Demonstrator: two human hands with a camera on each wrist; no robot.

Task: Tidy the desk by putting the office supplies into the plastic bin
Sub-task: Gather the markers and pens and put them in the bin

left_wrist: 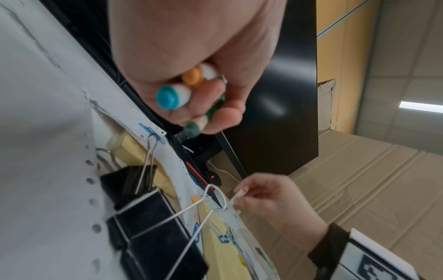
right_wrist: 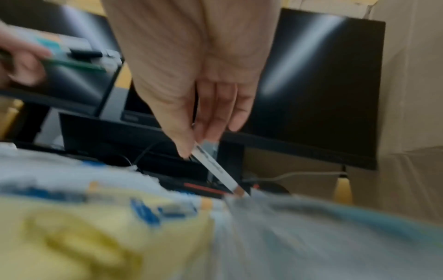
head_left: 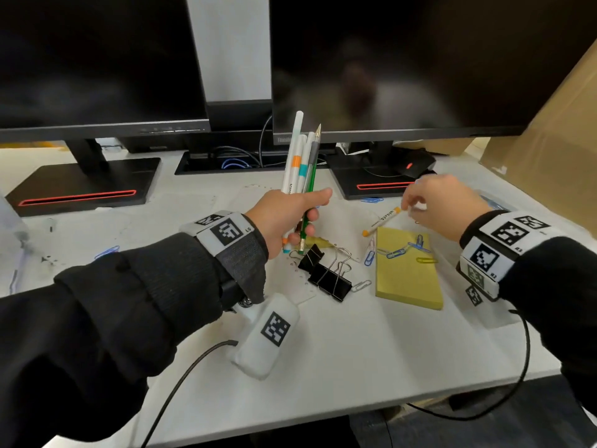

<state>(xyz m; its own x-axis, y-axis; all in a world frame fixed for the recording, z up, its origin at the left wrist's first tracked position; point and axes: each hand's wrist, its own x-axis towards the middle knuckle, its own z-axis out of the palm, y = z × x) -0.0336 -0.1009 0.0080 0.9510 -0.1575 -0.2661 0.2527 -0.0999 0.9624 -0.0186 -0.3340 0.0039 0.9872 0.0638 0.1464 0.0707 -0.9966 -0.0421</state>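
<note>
**Left hand holds a bunch of pens, right hand pinches a marker on the desk**

Two dark monitors [head_left: 387, 59] stand at the 12 o'clock side of the white desk [head_left: 355, 350], and a brown cardboard sheet [head_left: 555, 130] leans at 2 o'clock. A black mouse [head_left: 416, 163] sits near the base of the right monitor.

Near the middle of the desk lies a yellow pad of sticky notes [head_left: 405, 276], with a chain of blue paper clips [head_left: 403, 250] on its far end. Just at 9 o'clock from the pad lie two black binder clips [head_left: 326, 273] with their wire handles up. More blue paper clips are scattered on the desk, one at 9 o'clock [head_left: 106, 252].

The left hand [head_left: 287, 218] is closed in a fist around a bunch of pens [head_left: 300, 156], which point upward: white markers with an orange band and a teal band, a green pencil and a grey pen. In the left wrist view their ends come out below the fingers.

The right hand [head_left: 442, 205] pinches one end of a white marker with orange ends [head_left: 381, 219], between the thumb and the fingers. The other end of the marker touches the desk, just at 12 o'clock from the pad.

A plastic bin I cannot identify with certainty; only a blurred clear object [head_left: 9, 227] is at the 9 o'clock edge.
</note>
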